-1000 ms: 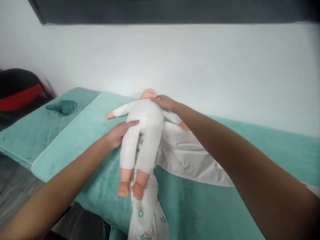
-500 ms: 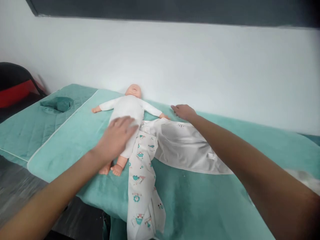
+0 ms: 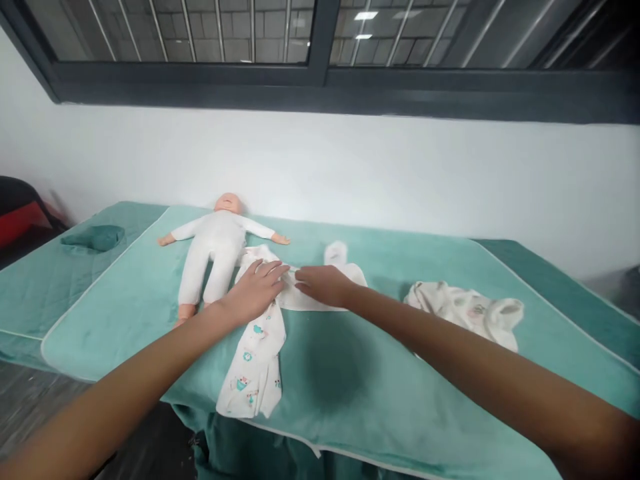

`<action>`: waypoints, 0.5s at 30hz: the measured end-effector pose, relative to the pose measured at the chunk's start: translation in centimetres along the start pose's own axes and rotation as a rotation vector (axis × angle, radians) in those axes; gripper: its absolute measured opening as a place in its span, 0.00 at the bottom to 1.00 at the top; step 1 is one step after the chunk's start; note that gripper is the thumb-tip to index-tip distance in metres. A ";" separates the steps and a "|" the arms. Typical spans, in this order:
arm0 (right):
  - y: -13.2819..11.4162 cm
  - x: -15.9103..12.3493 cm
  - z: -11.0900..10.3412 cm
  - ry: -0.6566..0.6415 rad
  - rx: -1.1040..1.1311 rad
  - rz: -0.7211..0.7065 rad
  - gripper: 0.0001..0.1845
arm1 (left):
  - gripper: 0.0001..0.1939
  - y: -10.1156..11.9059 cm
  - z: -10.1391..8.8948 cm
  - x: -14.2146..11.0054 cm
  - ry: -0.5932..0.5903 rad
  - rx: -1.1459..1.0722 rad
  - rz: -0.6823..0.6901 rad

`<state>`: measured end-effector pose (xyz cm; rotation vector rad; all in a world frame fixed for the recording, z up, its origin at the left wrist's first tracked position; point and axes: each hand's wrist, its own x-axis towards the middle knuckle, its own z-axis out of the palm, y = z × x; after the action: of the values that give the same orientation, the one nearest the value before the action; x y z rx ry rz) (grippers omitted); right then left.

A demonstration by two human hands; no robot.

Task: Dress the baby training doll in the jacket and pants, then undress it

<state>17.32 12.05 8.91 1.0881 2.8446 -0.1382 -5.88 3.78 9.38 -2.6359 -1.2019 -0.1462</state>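
Note:
A white baby garment with teal and coral prints [image 3: 253,363] is spread on the green bed cover, one long part hanging toward the front edge. My left hand [image 3: 257,288] lies over its upper part, fingers stretched out and apart. Close beside it, my right hand [image 3: 324,284] is over the garment's plain white side, fingers bent together on the cloth; the fabric under them is hidden. A baby doll in a white bodysuit [image 3: 220,237] lies on its back to the left, arms spread, its feet partly behind my left arm.
Another crumpled white baby garment [image 3: 493,317] lies to the right, partly behind my right arm. The green bed [image 3: 440,420] stands against a white wall under a dark-framed window [image 3: 315,80]. A dark green bundle [image 3: 93,238] sits on the bed's left end. A black-and-red chair [image 3: 25,213] stands beyond.
My right hand has come down toward my left, onto the garment. The garment's plain white side now reaches less far right. My view has tilted up, showing the window and the second garment.

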 end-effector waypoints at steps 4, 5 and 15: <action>-3.7 -3.9 -1.1 -0.017 0.092 -0.116 0.13 | 0.25 1.2 0.4 1.6 -0.047 -0.019 -0.006; -4.1 -4.6 -1.3 -0.070 0.120 -0.140 0.12 | 0.28 1.1 0.7 1.7 -0.088 -0.039 -0.018; 0.6 -6.3 -1.3 -0.277 0.320 0.105 0.32 | 0.11 0.6 -0.2 2.5 0.025 -0.219 -0.391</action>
<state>22.33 8.48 10.92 1.1631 2.5660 -0.6987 -3.79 5.13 9.94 -2.5281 -1.7713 -0.3986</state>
